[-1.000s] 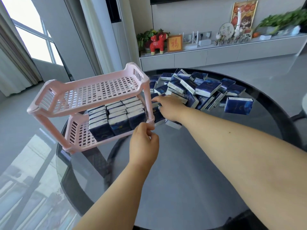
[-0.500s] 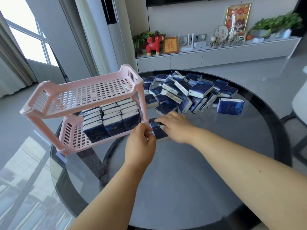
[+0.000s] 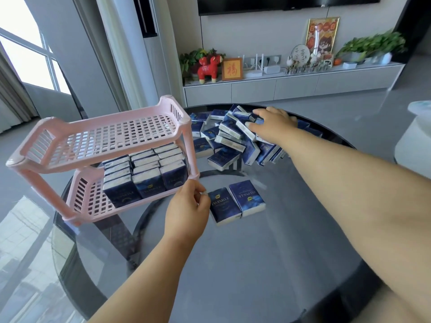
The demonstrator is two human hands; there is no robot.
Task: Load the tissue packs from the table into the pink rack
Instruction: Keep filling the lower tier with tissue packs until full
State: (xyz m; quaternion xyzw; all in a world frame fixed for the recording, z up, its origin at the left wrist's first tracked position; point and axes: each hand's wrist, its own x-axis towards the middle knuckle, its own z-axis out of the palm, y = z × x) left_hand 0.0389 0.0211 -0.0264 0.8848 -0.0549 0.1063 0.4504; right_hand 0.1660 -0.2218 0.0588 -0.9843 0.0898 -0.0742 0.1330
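Observation:
The pink rack [image 3: 70, 145], with two tiers, stands at the table's left. Its top tier is bare and its lower tier holds several dark blue tissue packs [image 3: 149, 176] standing in rows. My left hand [image 3: 186, 206] pinches the lower tier's front rim at its right corner. Two packs [image 3: 235, 203] lie flat side by side just right of that hand. A heap of loose packs [image 3: 228, 141] sits at the far side. My right hand [image 3: 270, 124] reaches onto the top of the heap, fingers and thumb curled round one pack there.
The round dark glass table [image 3: 245, 264] has a black rim. A white seat [image 3: 417, 145] stands at the right edge. Behind the table runs a low grey cabinet [image 3: 291, 87] with plants, a red toy and frames.
My right hand left the packs lying flat beside the rack and moved back to the heap. My left hand stayed at the rack's front corner.

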